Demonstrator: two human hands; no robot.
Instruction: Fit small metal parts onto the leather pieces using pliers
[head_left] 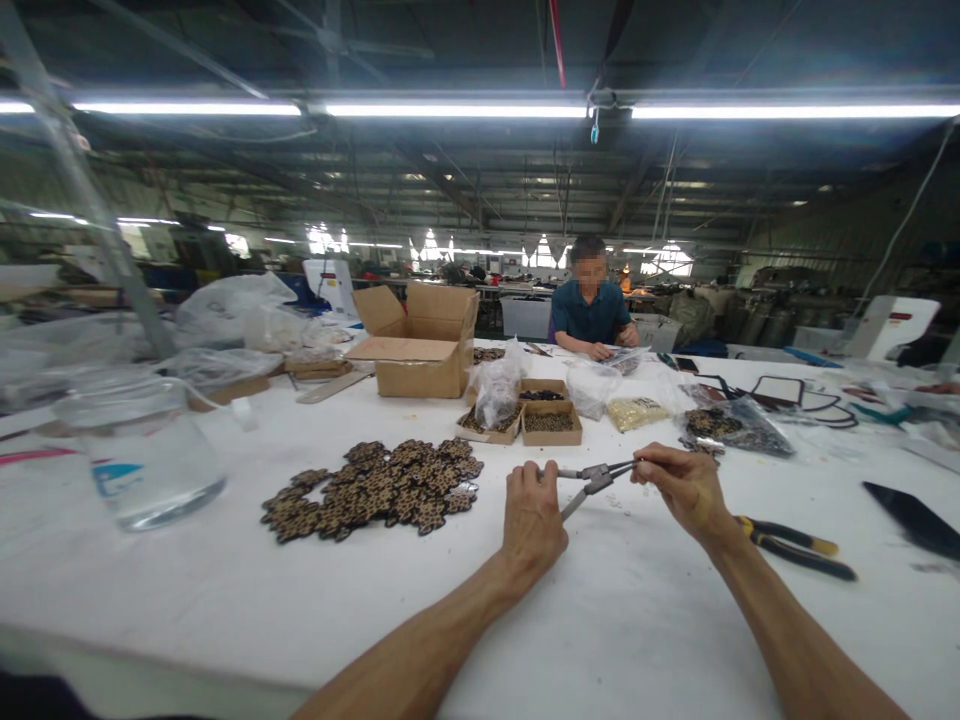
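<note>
My left hand (531, 515) is closed around the handles of small grey pliers (596, 478), held just above the white table (225, 580). The plier jaws point right toward my right hand (679, 482), whose fingertips are pinched together at the jaw tips on something too small to make out. To the left of my hands lies a spread pile of several flat brown patterned pieces (375, 487).
Yellow-and-black pliers (795, 547) lie right of my right wrist. Small cardboard trays of beads (551, 423), plastic bags (495, 388), an open cardboard box (420, 350) and a clear jar (142, 450) stand behind. A person (592, 310) sits across the table. A dark flat object (911, 518) lies far right.
</note>
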